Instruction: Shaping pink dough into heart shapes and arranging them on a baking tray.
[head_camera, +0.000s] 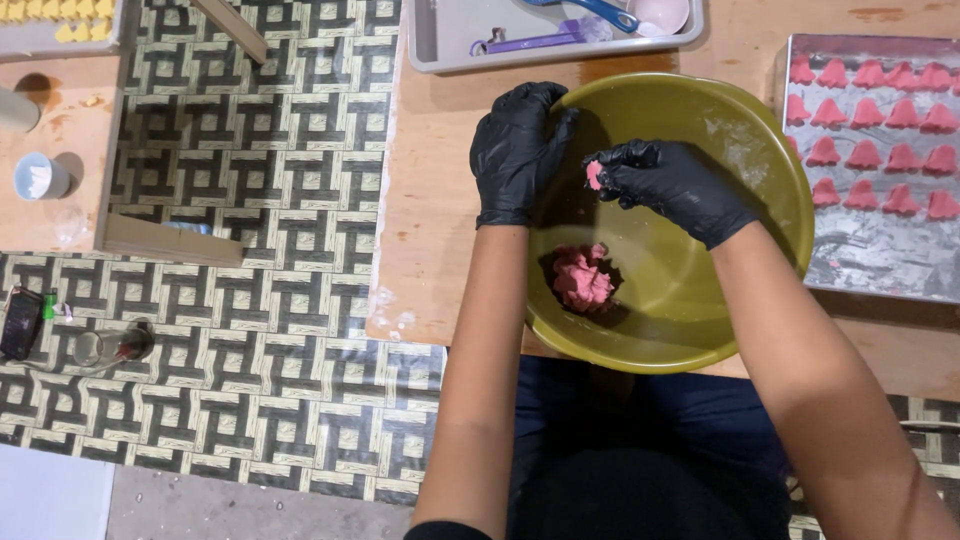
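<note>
Both my hands wear black gloves and hover over a large olive-green bowl on a low wooden table. My right hand pinches a small piece of pink dough between its fingertips. My left hand is curled at the bowl's left rim, close to the piece, and I cannot tell whether it holds anything. A lump of pink dough lies at the bottom of the bowl.
A foil-lined tray with rows of several pink shaped pieces sits at right. A grey tray with purple and blue tools lies behind the bowl. Another wooden stand with a small cup is at left on a patterned floor mat.
</note>
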